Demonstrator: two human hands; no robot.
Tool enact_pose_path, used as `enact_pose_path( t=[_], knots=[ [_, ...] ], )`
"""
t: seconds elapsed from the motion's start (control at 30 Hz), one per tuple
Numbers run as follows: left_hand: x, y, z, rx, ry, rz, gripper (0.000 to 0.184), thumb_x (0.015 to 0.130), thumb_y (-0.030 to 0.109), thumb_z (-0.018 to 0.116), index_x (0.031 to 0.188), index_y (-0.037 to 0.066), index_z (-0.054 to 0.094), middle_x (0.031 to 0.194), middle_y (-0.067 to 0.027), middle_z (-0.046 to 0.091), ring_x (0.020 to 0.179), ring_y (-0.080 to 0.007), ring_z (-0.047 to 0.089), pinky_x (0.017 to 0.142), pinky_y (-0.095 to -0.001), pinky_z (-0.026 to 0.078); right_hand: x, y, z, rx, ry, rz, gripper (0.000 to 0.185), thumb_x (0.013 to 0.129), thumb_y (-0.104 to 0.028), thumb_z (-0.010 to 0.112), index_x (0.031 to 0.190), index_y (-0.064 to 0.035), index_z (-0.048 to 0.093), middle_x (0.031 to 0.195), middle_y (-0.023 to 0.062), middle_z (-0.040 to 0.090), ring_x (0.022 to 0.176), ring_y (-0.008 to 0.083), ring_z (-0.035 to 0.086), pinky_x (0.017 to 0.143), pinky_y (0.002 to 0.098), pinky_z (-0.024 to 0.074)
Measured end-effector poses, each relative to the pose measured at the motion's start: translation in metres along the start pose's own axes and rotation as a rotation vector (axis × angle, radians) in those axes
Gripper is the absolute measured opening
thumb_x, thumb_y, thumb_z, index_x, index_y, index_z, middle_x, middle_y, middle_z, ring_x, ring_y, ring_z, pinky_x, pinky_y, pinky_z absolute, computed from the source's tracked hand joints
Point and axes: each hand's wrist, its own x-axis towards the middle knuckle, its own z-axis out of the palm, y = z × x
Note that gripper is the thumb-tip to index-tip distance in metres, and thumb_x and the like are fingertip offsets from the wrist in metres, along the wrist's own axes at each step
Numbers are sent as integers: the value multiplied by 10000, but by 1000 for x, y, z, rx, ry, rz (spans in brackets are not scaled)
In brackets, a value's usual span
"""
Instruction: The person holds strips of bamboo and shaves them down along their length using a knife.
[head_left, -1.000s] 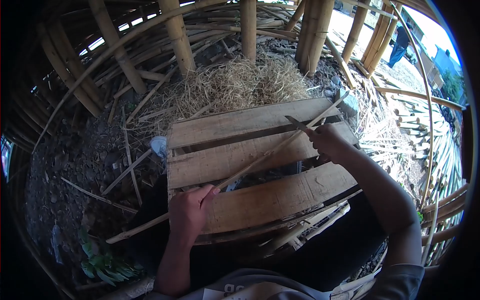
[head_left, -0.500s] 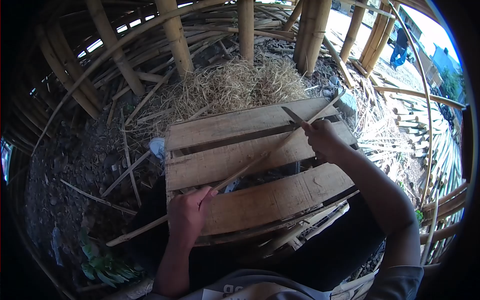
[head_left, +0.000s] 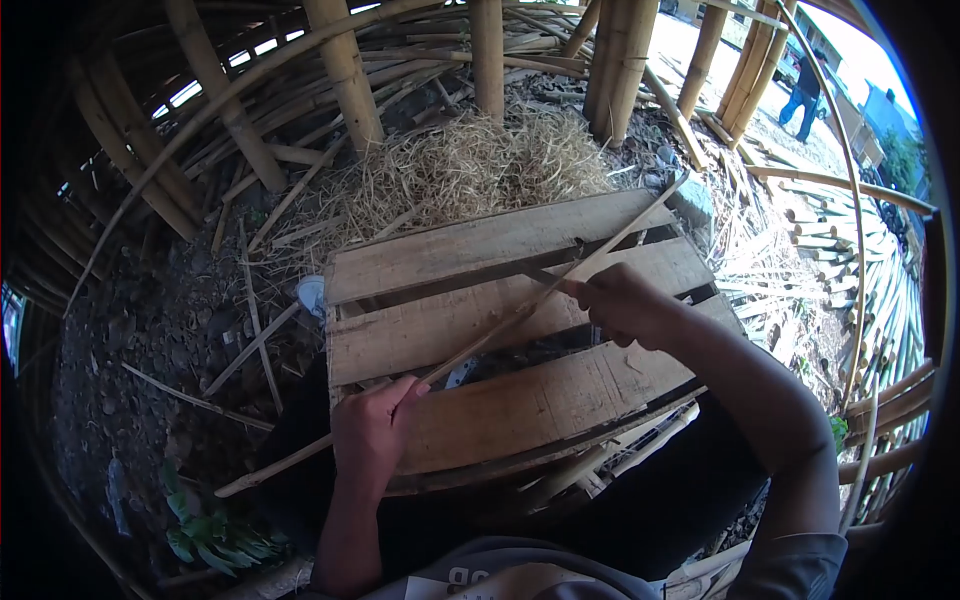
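A long, thin bamboo stick (head_left: 632,228) lies slantwise over a small table of wooden slats (head_left: 520,405). Wrapped round its lower part is my left hand (head_left: 366,428), at the table's left edge. The near end of the stick pokes out past that hand. My right hand (head_left: 632,308) is closed round the handle of a knife (head_left: 543,276). The blade points left and crosses the stick about halfway along, seemingly against it. Fingers cover most of the handle.
Shavings (head_left: 500,160) are heaped behind the table. Bamboo posts (head_left: 622,75) stand beyond, with stacked bamboo poles (head_left: 870,290) at right. A person (head_left: 803,95) is in the distance. Leafy greens (head_left: 215,535) lie at lower left.
My right hand has drawn the knife down and left along the stick, toward my body. My left hand keeps nearly the same place. The distant person has shifted slightly.
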Motion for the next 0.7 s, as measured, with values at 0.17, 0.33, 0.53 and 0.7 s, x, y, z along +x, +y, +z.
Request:
enact_pose_path(
  t=[0.17,0.33,0.53,0.7],
  knots=[
    [3,6,1,24,23,-28,181,844,184,712,951,39,727,694,-188,624,583,-316,626,541,-338,461,28,14,-27,206,510,73,468,1018,-428,443,734,-55,449,549,0,399,406,112,388,358,300,306],
    [0,4,1,16,41,-11,187,847,193,711,954,40,727,698,-183,631,586,-319,629,549,-337,470,5,0,3,43,-27,19,432,984,-394,541,813,3,550,538,8,439,385,104,392,334,284,305],
    [2,4,4,34,57,1,171,868,212,687,925,52,714,711,-166,639,615,-326,634,558,-373,474,19,13,15,247,159,20,425,1009,-383,487,839,4,529,564,18,416,400,116,374,349,297,309],
    [1,6,2,49,44,-37,171,854,185,700,942,40,722,715,-176,637,605,-321,629,567,-356,477,47,19,-67,390,775,-68,501,1024,-417,407,743,-13,502,568,36,466,399,161,472,383,325,437]
  ],
)
